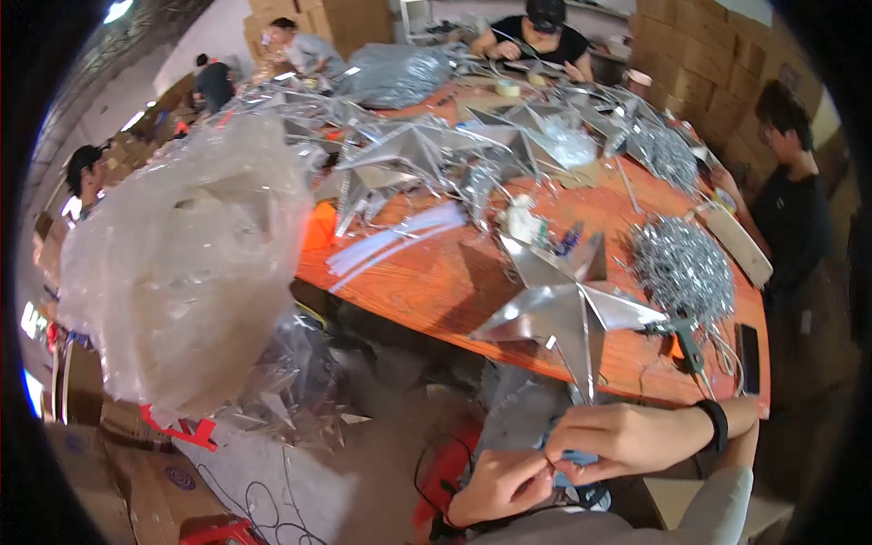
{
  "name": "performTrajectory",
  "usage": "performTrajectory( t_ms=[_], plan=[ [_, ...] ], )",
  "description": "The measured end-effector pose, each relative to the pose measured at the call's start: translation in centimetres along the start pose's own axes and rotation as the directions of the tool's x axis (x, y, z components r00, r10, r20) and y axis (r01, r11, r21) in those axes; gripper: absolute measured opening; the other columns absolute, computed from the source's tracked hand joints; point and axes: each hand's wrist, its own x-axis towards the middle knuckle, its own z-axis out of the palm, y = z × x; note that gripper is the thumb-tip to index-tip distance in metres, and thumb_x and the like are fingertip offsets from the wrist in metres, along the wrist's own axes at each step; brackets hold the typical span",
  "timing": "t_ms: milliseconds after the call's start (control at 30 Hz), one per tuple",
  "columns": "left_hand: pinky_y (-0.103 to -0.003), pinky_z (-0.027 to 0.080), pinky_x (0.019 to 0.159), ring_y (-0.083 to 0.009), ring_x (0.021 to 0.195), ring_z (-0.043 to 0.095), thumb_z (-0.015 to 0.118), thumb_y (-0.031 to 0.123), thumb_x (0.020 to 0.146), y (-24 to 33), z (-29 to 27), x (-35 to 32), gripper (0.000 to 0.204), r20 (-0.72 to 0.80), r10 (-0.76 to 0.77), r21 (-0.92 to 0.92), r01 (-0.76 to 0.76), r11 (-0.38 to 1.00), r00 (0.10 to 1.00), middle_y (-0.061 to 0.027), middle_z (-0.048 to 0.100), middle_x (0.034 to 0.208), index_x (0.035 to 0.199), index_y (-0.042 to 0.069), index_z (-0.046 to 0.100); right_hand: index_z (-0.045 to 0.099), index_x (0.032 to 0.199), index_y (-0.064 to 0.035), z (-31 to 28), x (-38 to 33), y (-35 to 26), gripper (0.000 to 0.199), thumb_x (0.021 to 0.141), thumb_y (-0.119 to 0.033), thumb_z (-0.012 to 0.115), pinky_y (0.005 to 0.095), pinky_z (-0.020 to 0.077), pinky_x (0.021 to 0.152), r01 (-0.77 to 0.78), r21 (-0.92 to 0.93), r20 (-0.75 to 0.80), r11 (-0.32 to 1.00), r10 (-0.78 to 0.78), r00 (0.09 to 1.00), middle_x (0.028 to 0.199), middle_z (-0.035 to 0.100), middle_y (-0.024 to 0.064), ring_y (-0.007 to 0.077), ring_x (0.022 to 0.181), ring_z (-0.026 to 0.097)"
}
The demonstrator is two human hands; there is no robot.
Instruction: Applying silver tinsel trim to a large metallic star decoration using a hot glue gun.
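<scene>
Lying just beyond the right hand (627, 438), a silver star (574, 304) points one arm down toward its knuckles. Thumb and fingertips are pressed together on each hand, the right ones meeting those of the left hand (502, 486); whether anything is pinched between them, I cannot tell. Beyond the right wrist lie a green glue gun (688, 343), a black phone (748, 359) and, farther off, a tinsel heap (681, 268), all on the orange table (427, 300).

A shiny silver five-pointed star (581, 313) lies on the orange worktop (427, 286) (one point at its near edge).
</scene>
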Motion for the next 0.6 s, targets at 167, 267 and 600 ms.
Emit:
performTrajectory(
  t_ms=[167,267,600],
  plan=[
    [-0.035,0.038,0.043,-0.0260,0.047,0.050,0.060,0.002,0.072,-0.3,-0.2,0.9,0.006,0.049,-0.042,0.041,0.040,0.998,0.998,-0.0096,0.049,0.057,0.074,0.002,0.054,0.045,0.093,0.0002,-0.5,-0.1,0.5,0.020,0.080,-0.009,0.055,0.0368,0.0459,0.063,0.028,0.007,-0.064,1.000,-0.027,0.998,0.086,0.044,0.0119,0.0276,0.076,0.052],
    [-0.033,0.040,0.044,-0.0247,0.049,0.054,0.059,0.004,0.077,-0.9,0.2,0.9,0.006,0.066,-0.092,-0.004,0.093,0.996,0.994,-0.0087,0.055,0.061,0.073,0.002,0.055,0.046,0.090,0.0002,-2.1,-0.4,0.3,0.020,0.076,-0.006,0.058,0.0349,0.0452,0.064,-0.008,0.012,-0.135,1.000,0.009,0.991,0.084,0.047,0.0107,0.0259,0.074,0.052],
    [-0.029,0.044,0.048,-0.0217,0.055,0.058,0.056,0.010,0.083,-1.9,-0.2,-1.7,0.012,0.162,-0.240,0.093,0.228,0.969,0.957,-0.0060,0.059,0.068,0.074,0.004,0.056,0.054,0.084,0.0000,-8.8,-0.9,4.9,0.017,0.070,-0.003,0.062,0.0283,0.0470,0.063,-0.368,-0.294,-0.486,0.882,0.194,0.852,0.075,0.057,0.0086,0.0194,0.067,0.057]
  ],
)
